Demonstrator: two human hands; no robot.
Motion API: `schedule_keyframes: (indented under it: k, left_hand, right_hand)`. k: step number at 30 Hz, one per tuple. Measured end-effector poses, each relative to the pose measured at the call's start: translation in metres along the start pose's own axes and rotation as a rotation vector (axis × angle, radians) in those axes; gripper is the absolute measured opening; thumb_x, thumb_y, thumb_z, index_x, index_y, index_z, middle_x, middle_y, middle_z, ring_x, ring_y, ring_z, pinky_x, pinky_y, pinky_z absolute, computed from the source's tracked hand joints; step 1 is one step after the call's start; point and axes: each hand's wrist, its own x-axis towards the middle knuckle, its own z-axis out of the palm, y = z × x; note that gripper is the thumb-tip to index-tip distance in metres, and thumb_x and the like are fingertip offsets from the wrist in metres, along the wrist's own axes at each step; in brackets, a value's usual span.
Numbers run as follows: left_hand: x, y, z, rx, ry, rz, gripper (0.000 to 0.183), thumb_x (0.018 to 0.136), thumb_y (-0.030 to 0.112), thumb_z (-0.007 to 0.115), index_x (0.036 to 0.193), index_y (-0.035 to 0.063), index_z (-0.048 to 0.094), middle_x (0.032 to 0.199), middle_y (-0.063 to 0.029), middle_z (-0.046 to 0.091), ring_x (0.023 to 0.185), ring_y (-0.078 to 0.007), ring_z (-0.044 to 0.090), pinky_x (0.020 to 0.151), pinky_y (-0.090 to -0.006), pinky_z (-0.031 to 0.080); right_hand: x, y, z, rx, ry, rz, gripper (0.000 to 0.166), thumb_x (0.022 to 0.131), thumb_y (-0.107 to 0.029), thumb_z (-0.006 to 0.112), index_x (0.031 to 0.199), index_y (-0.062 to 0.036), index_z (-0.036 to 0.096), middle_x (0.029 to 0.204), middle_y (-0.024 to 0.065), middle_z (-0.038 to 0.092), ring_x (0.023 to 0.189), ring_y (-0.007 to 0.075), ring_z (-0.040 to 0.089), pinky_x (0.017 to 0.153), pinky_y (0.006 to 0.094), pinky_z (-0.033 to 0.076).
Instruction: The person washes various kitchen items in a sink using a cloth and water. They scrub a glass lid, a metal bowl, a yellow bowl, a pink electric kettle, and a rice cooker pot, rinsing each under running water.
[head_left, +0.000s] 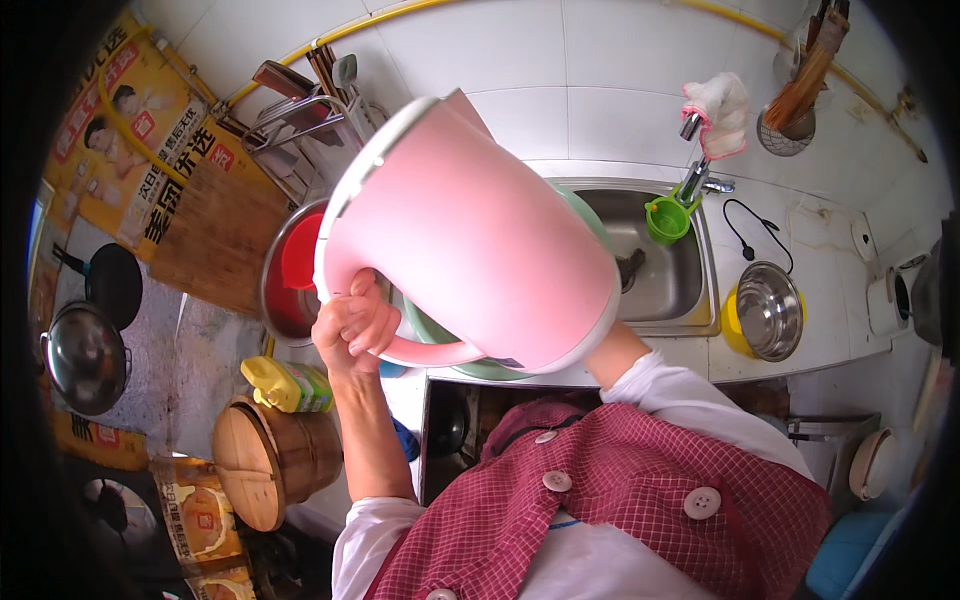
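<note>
A large pink electric kettle (480, 232) is held up, tilted, close before me. My left hand (355, 319) grips its handle near the white lid end. My right forearm reaches behind the kettle's base; the right hand itself is hidden by it. Behind and below the kettle, the rim of a green basin (427, 330) shows beside the stainless steel sink (664, 277). A dark object lies at the sink's drain.
A green strainer (667, 220) hangs at the faucet (694, 180), with a cloth over it. At right stand a steel bowl (770, 311) and a black cord (757, 225). At left are a red basin (300, 251), a wooden board (217, 232), a yellow jug (285, 384) and a wooden bucket (304, 454).
</note>
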Motion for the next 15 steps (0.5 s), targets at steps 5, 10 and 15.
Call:
schedule_keyframes:
  k: [5,10,15]
  left_hand:
    - [0.014,-0.013,0.012,-0.036,0.018,0.055,0.008,0.081,0.002,0.039,0.087,0.0009,0.045,0.047,0.0061,0.031,0.031,-0.0058,0.025,0.034,-0.0218,0.026]
    - [0.022,-0.044,0.024,0.181,0.181,0.163,0.002,0.081,0.002,0.041,0.081,0.0037,0.042,0.047,0.0049,0.027,0.032,-0.0078,0.023,0.037,-0.0246,0.025]
    - [0.035,-0.070,0.023,0.396,0.255,0.258,0.003,0.080,0.005,0.045,0.081,0.0025,0.044,0.046,0.0056,0.024,0.034,-0.0070,0.020,0.037,-0.0229,0.023]
  right_hand:
    - [0.000,0.041,0.019,0.597,-0.058,-0.061,0.042,0.089,-0.033,0.050,0.121,-0.0056,0.050,0.116,0.0114,0.056,0.108,0.0221,0.053,0.095,0.0370,0.044]
    - [-0.009,0.069,0.051,1.011,-0.029,-0.128,0.037,0.091,-0.030,0.049,0.118,-0.0058,0.051,0.116,0.0125,0.055,0.108,0.0248,0.053,0.095,0.0402,0.045]
    - [-0.023,0.072,0.048,0.511,0.253,-0.362,0.032,0.091,-0.026,0.048,0.114,-0.0044,0.052,0.114,0.0127,0.056,0.112,0.0282,0.050,0.098,0.0439,0.041]
